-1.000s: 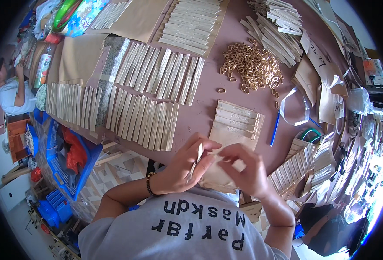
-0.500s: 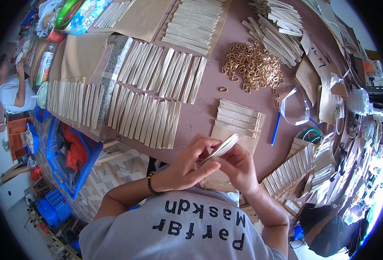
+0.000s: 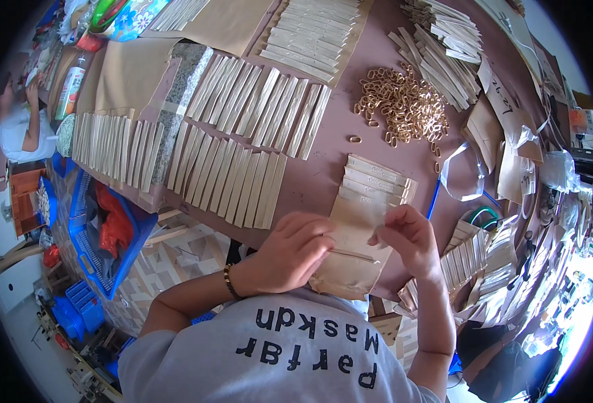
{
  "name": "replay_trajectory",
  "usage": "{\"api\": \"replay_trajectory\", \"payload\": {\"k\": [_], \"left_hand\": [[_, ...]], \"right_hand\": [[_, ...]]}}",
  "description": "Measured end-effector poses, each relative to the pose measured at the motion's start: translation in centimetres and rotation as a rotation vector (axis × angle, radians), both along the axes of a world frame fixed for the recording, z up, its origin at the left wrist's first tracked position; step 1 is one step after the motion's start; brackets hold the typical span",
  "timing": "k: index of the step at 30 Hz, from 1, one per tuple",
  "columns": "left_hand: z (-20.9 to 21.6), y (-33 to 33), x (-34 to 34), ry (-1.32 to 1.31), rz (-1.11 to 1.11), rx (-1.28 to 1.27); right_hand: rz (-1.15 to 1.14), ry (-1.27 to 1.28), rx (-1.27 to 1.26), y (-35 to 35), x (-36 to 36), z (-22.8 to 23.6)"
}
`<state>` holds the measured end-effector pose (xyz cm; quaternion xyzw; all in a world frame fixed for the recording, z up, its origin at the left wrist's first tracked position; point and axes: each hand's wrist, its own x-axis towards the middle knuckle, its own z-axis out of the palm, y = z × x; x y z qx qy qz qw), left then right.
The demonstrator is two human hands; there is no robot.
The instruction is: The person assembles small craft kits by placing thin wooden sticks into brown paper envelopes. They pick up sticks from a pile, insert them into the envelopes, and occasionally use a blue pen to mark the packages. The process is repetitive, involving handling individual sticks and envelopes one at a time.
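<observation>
In front of me lies a brown paper sheet [image 3: 350,279], with several pale gold strips [image 3: 375,180] laid side by side across its far end. A thin strip [image 3: 355,255] spans the sheet's near part. My left hand [image 3: 289,254], slightly blurred, is closed at the left end of that strip, its fingertips pinched together. Over the sheet's right edge is my right hand [image 3: 412,240], fingers curled and thumb close to the forefinger. A pale blur shows beside its fingertips; what they hold cannot be made out.
A heap of gold oval rings [image 3: 404,104] lies beyond the sheet, with one loose ring [image 3: 355,139] to its left. Rows of strips [image 3: 232,181] cover the table's left part. Loose strips [image 3: 444,60] are piled at the back. A blue basket [image 3: 98,252] stands at lower left.
My hands have moved apart: the folded pale strip was between both, and now the right hand is farther right. A thin strip now shows across the sheet by the left fingertips.
</observation>
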<state>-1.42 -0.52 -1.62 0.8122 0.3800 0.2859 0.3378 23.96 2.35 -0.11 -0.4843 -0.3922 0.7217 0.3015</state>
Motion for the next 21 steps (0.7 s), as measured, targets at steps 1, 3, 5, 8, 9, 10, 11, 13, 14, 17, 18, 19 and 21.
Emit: {"api": "replay_trajectory", "payload": {"k": [1,3,5,8,9,10,11,13,14,17,18,19,21], "left_hand": [[0.0,0.0,0.4,0.073,-0.01,0.075],[-0.8,-0.4,0.6,0.189,-0.017,0.077],[-0.9,-0.4,0.8,0.254,-0.012,0.08],[-1.4,-0.7,0.8,0.249,-0.013,0.082],[-1.4,-0.7,0.7,0.249,-0.015,0.083],[-1.4,-0.7,0.7,0.249,-0.018,0.084],[-1.4,-0.6,0.7,0.247,-0.022,0.086],[-1.2,-0.6,0.6,0.262,-0.023,0.068],[-1.1,-0.6,0.6,0.268,-0.024,0.059],[-1.4,-0.8,0.5,0.265,-0.014,0.064],[-1.4,-0.8,0.5,0.264,-0.011,0.067],[-1.5,-0.8,0.6,0.263,-0.009,0.071],[-1.3,-0.6,0.6,0.271,-0.009,0.071]], "right_hand": [[0.021,-0.112,0.008,0.3,0.1,0.0],[0.07,-0.239,-0.002,0.8,-0.3,0.3],[0.102,-0.291,-0.024,1.1,-0.7,0.4],[0.134,-0.347,-0.075,1.6,-1.0,0.3],[0.14,-0.349,-0.083,1.8,-1.1,0.3],[0.145,-0.351,-0.091,1.9,-1.1,0.3],[0.147,-0.354,-0.098,2.1,-1.1,0.3],[0.157,-0.366,-0.12,2.4,-1.3,0.5],[0.16,-0.372,-0.131,2.6,-1.3,0.5],[0.157,-0.373,-0.152,2.8,-1.3,0.4],[0.162,-0.381,-0.151,2.8,-1.4,0.4],[0.168,-0.388,-0.15,2.9,-1.5,0.6],[0.17,-0.389,-0.147,2.9,-1.4,0.6]]}}
